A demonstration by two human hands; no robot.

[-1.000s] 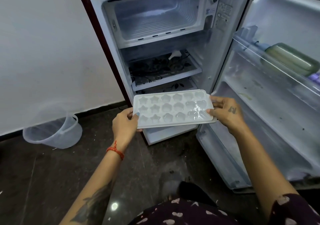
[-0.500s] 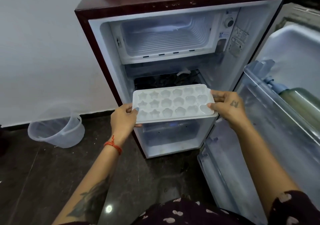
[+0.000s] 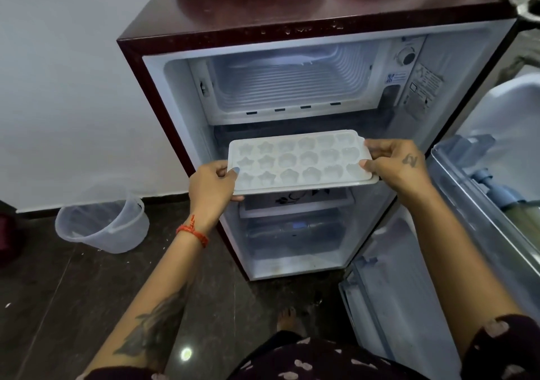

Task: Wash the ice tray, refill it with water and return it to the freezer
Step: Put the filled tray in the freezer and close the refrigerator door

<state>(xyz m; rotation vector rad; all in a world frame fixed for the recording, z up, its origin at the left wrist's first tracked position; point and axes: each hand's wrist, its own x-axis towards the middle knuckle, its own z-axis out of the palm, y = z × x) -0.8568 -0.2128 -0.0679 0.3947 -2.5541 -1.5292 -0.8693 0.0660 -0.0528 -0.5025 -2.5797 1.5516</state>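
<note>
A white ice tray (image 3: 298, 162) with star and heart shaped cells, holding water, hangs level in front of the open fridge. My left hand (image 3: 211, 186) grips its left end, thumb on top. My right hand (image 3: 394, 166) pinches its right end. Above and behind the tray is the freezer compartment (image 3: 292, 84), its front open and its ribbed inside bare. The tray is below the freezer's floor level and outside the fridge.
The small maroon fridge (image 3: 292, 8) stands against a white wall. Its door (image 3: 482, 219) swings open at the right, with bottles on its shelf. A clear plastic jug (image 3: 102, 224) sits on the dark floor at the left. Cloth items lie on top of the fridge.
The tray has risen with both hands, from in front of the lower shelves to just under the freezer opening. My view has lifted, showing the fridge top.
</note>
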